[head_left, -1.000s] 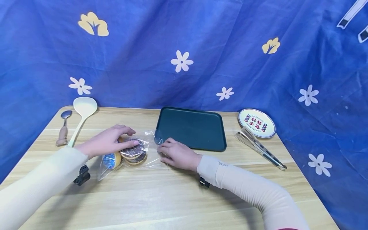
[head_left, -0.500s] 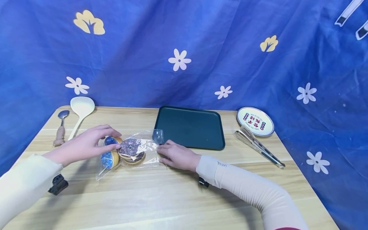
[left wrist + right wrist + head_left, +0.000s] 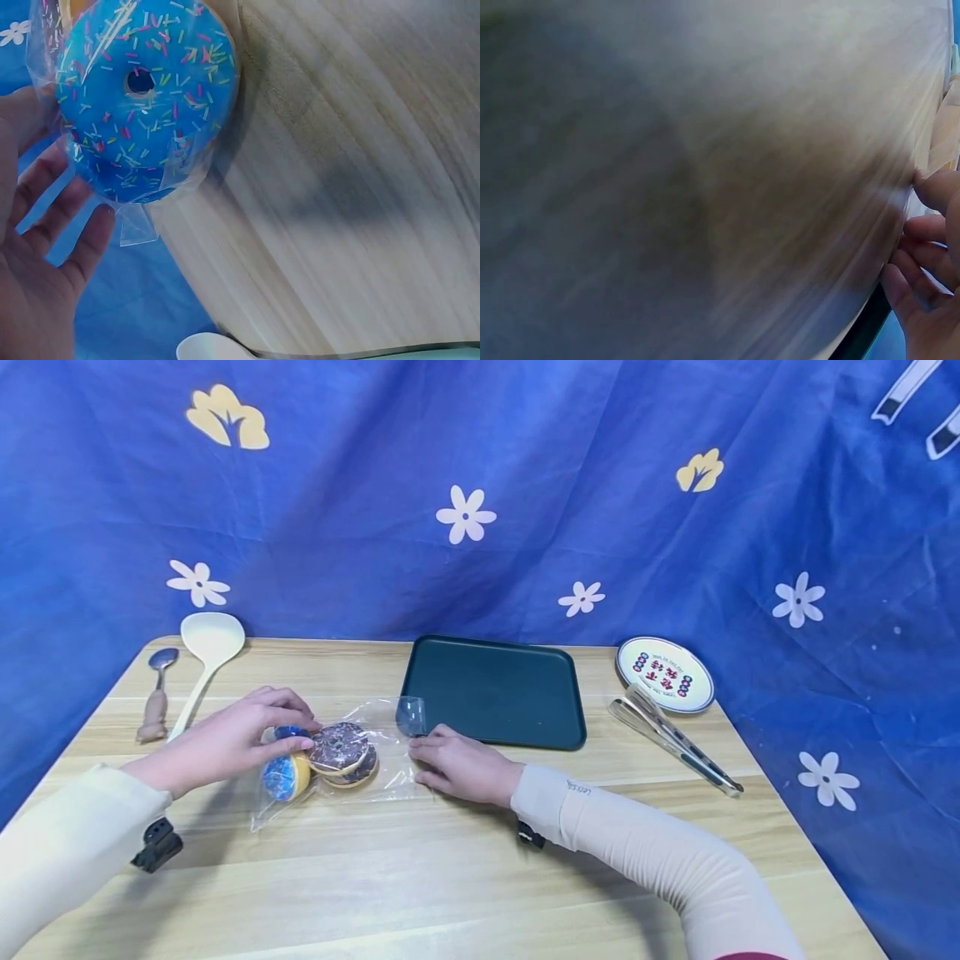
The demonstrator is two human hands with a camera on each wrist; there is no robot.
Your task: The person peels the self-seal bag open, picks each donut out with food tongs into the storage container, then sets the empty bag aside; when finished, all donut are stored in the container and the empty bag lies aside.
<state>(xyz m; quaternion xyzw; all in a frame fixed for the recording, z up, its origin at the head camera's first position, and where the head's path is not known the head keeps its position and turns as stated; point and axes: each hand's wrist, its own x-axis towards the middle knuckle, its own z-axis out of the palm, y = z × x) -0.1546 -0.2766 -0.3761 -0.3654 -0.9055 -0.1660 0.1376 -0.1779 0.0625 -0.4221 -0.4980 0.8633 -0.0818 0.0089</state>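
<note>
Bag (image 3: 392, 787): clear plastic, lay on the tabletop (image 3: 450, 885) around blue donuts (image 3: 281, 777) and brown donuts (image 3: 340, 747).
Left hand (image 3: 238, 735): was loosely spread, touched the bag.
Right hand (image 3: 467, 766): pinched the bag's end.

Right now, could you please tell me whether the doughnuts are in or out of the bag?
They are in the bag: its clear, shiny film shows over the blue doughnuts and brown doughnuts.

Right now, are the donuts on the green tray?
No, the donuts are inside the clear bag, left of the green tray.
</note>
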